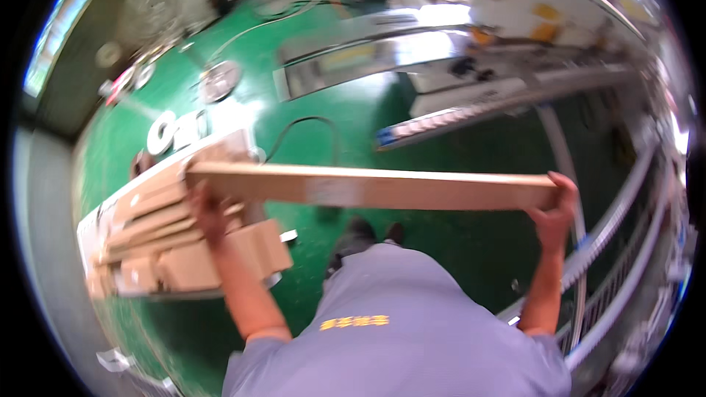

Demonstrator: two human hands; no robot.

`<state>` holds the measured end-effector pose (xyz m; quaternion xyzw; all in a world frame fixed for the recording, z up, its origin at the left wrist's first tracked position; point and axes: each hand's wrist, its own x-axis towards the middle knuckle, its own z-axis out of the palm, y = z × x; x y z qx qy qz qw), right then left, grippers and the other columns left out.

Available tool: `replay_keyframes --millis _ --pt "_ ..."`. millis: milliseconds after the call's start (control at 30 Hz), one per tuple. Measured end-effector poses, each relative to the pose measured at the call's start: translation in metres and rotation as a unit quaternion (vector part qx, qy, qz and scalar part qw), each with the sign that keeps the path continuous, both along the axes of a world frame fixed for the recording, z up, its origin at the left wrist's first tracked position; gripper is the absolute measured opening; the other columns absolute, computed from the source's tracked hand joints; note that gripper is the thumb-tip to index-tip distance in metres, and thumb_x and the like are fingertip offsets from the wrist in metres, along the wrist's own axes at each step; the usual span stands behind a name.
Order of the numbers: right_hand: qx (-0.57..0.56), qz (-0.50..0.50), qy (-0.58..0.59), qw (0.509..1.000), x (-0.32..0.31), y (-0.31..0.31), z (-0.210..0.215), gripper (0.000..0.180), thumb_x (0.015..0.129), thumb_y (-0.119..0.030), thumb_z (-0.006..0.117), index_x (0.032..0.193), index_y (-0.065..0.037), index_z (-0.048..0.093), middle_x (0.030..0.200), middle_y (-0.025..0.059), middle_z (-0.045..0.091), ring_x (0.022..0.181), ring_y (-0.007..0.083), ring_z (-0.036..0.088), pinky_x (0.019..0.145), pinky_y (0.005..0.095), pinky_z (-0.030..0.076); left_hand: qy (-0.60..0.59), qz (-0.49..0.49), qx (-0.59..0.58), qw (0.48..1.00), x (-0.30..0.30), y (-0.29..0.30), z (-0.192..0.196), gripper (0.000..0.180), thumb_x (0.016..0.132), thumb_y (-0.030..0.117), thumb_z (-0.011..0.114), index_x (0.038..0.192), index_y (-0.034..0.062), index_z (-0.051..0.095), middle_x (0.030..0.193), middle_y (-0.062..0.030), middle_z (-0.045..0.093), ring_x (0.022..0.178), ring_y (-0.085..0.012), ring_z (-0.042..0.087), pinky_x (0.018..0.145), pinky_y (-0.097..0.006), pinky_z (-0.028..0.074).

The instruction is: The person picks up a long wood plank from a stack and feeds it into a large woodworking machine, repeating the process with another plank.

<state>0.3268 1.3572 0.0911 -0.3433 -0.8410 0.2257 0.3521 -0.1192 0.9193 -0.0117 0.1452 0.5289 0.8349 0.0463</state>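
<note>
We record one long carton (441, 191) spanning the middle of the frame, nearly level: narrow, straight-edged, plain brown cardboard, with a paler strip along its upper edge and a whitish patch (334, 192) left of its centre, details blurred. We see the right hand (553, 209) with fingers curled round its right end. The left hand (208, 213), smeared, grips the left end, against stacked brown cartons (257, 250) at centre left.
</note>
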Motion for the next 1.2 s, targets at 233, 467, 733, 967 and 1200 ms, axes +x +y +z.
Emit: replay_keyframes --millis 233,467,733,967,1200 --pt "-0.105 0.196 0.102 0.970 -0.127 0.075 -0.021 0.077 0.057 -0.004 0.090 0.115 -0.008 0.041 0.104 0.0098 0.063 0.097 0.0199 0.065 0.089 0.0339 0.051 -0.006 -0.001 0.010 1.000 -0.044 0.003 -0.017 0.051 0.096 0.017 0.055 0.143 0.0111 0.036 0.122 -0.0089 0.057 0.110 -0.0196 0.057 0.088 -0.032 0.050" --pt "-0.467 0.192 0.214 0.836 -0.253 0.121 -0.099 0.052 0.080 0.000 0.072 0.124 -0.001 0.044 0.103 0.0102 0.062 0.092 0.0151 0.063 0.083 0.0282 0.051 -0.125 0.069 -0.040 0.989 -0.128 0.078 -0.075 0.041 0.096 0.020 0.061 0.133 0.0126 0.046 0.108 -0.0069 0.065 0.089 -0.0150 0.064 0.071 -0.026 0.053" --pt "-0.639 0.024 0.256 0.725 -0.386 0.180 -0.211 0.080 0.088 -0.003 0.058 0.147 0.006 0.005 0.100 0.0183 0.063 0.084 0.0241 0.067 0.075 0.0321 0.057 -0.187 0.099 -0.134 0.968 -0.189 0.156 -0.146 0.041 0.095 0.021 0.063 0.130 0.0098 0.045 0.092 -0.0076 0.065 0.076 -0.0150 0.062 0.068 -0.027 0.052" --pt "-0.624 0.126 0.136 0.759 -0.448 0.158 -0.228 0.107 0.087 -0.004 0.058 0.139 -0.002 -0.035 0.094 0.0206 0.064 0.074 0.0238 0.068 0.069 0.0320 0.057 0.180 0.128 -0.615 0.757 -0.175 0.288 -0.144 0.041 0.079 0.015 0.069 0.118 0.0025 0.063 0.108 -0.0198 0.062 0.104 -0.0370 0.055 0.093 -0.044 0.044" --pt "-0.605 0.089 0.147 0.777 -0.465 0.210 -0.220 0.106 0.090 -0.006 0.050 0.126 -0.003 -0.050 0.092 0.0227 0.063 0.071 0.0259 0.068 0.063 0.0335 0.058 0.119 0.104 -0.529 0.834 -0.125 0.391 -0.130 0.030 0.081 0.010 0.065 0.110 0.0028 0.065 0.101 -0.0135 0.065 0.094 -0.0274 0.060 0.085 -0.038 0.048"
